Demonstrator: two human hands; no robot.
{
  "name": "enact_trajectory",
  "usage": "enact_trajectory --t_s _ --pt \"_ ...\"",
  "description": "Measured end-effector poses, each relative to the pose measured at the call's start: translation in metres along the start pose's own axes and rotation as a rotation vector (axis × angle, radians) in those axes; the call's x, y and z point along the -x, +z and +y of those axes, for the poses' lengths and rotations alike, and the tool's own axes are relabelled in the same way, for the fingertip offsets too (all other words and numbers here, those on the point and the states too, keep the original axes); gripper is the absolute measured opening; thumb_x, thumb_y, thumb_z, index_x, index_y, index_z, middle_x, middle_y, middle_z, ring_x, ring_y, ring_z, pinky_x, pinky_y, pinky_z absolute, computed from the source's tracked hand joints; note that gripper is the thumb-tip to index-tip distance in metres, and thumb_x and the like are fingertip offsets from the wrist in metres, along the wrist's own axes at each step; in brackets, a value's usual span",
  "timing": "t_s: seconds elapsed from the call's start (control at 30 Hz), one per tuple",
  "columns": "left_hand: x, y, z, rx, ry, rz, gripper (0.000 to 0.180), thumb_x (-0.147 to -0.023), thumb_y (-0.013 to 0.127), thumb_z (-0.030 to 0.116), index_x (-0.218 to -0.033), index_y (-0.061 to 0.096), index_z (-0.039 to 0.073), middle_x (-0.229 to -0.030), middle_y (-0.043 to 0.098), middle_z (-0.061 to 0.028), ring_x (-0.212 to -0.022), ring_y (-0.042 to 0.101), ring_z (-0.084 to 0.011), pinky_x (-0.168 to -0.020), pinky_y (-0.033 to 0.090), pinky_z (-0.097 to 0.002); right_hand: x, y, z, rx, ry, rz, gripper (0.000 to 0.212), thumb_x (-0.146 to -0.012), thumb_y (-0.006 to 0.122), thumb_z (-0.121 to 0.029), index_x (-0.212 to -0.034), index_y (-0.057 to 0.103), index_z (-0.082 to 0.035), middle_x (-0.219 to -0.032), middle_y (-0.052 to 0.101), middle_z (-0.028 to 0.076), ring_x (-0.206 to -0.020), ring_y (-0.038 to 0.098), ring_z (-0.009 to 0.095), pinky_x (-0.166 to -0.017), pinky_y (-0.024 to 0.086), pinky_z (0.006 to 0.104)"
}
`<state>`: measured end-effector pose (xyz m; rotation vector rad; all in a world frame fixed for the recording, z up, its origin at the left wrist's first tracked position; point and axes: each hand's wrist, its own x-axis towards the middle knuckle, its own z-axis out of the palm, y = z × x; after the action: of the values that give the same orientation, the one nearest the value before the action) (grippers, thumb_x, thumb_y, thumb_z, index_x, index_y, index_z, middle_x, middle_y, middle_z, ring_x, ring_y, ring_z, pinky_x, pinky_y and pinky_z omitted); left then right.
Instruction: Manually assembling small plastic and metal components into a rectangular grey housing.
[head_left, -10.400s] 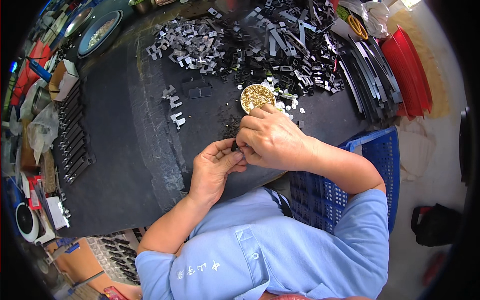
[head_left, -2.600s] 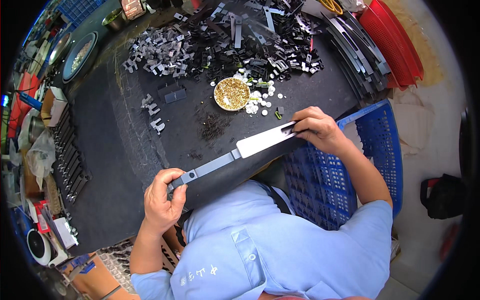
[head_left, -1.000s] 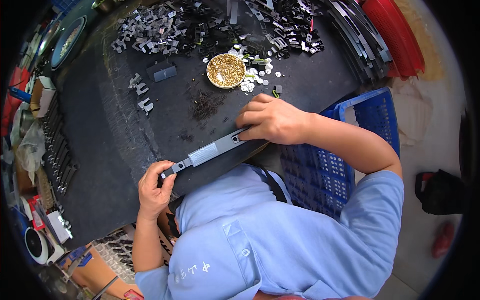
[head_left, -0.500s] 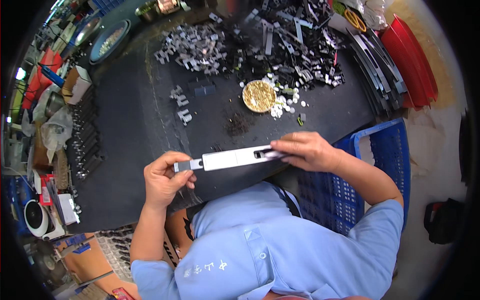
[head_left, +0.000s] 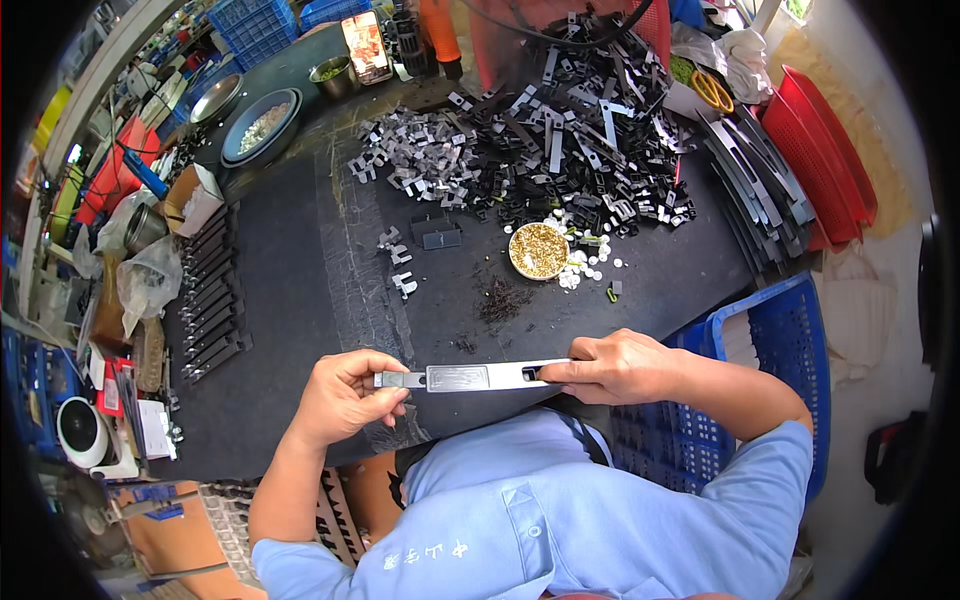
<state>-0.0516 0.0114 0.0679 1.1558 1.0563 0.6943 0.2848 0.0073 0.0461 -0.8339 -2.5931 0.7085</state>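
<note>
In front of my chest I hold a long, narrow silver metal plate [head_left: 457,377] level between both hands. It has a framed rectangular panel in its middle and a dark slot towards the right. My left hand [head_left: 352,397] pinches the narrow grey tab at its left end between thumb and fingers. Around the right end my right hand [head_left: 622,368] is closed, its thumb beside the slot, covering that end. Beyond the plate, a round tub of small gold-coloured pieces [head_left: 539,251] stands among white discs [head_left: 578,270].
Piles of small grey clips [head_left: 425,155] and black metal parts [head_left: 590,130] cover the far table. Dark strips [head_left: 215,300] lie in a row at left. Long grey plates [head_left: 757,190] and red baskets [head_left: 825,150] stand right, a blue crate [head_left: 770,340] beside the table.
The view has shifted, so the table's far side shows more. The plate has tilted, its face now darker and the panel's frame visible. Both hands keep hold of it.
</note>
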Motion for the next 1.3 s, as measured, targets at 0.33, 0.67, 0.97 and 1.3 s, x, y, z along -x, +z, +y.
enact_trajectory --t_s 0.33,0.67,0.97,1.3 --pt "0.004 0.005 -0.010 -0.030 0.325 0.024 0.018 -0.078 0.063 -0.007 -0.095 0.062 -0.006 -0.083 0.061 -0.0118 -0.064 0.064 -0.0148 -0.052 0.056 -0.0228 0.003 0.011 0.004 -0.027 -0.038 0.159 0.040 -0.077 0.067 -0.019 -0.116 0.059 -0.026 -0.067 0.050 0.004 -0.043 0.052 0.023 -0.037 0.044 0.0347" --pt "0.002 0.000 -0.010 0.029 0.279 0.017 0.018 -0.078 0.062 -0.007 -0.097 0.062 -0.007 -0.083 0.061 -0.0126 -0.064 0.064 -0.0154 -0.052 0.055 -0.0229 0.001 0.014 -0.002 -0.016 0.028 0.121 0.041 -0.076 0.067 -0.018 -0.116 0.060 -0.025 -0.067 0.051 0.004 -0.044 0.054 0.023 -0.039 0.045 0.0349" --pt "0.000 0.000 -0.008 0.023 0.348 0.022 0.018 -0.079 0.063 -0.006 -0.097 0.062 -0.007 -0.083 0.061 -0.0123 -0.064 0.064 -0.0150 -0.050 0.054 -0.0220 -0.001 0.012 -0.001 -0.007 0.024 0.115 0.042 -0.077 0.067 -0.019 -0.117 0.058 -0.026 -0.065 0.048 0.004 -0.044 0.053 0.023 -0.039 0.045 0.0348" --pt "0.002 -0.002 -0.013 0.010 0.246 0.011 0.015 -0.081 0.063 -0.002 -0.096 0.061 -0.005 -0.084 0.062 -0.0096 -0.065 0.063 -0.0125 -0.053 0.052 -0.0202 0.001 0.017 0.010 -0.074 0.002 0.113 0.038 -0.078 0.066 -0.020 -0.115 0.061 -0.024 -0.070 0.054 0.004 -0.049 0.056 0.022 -0.043 0.048 0.0337"
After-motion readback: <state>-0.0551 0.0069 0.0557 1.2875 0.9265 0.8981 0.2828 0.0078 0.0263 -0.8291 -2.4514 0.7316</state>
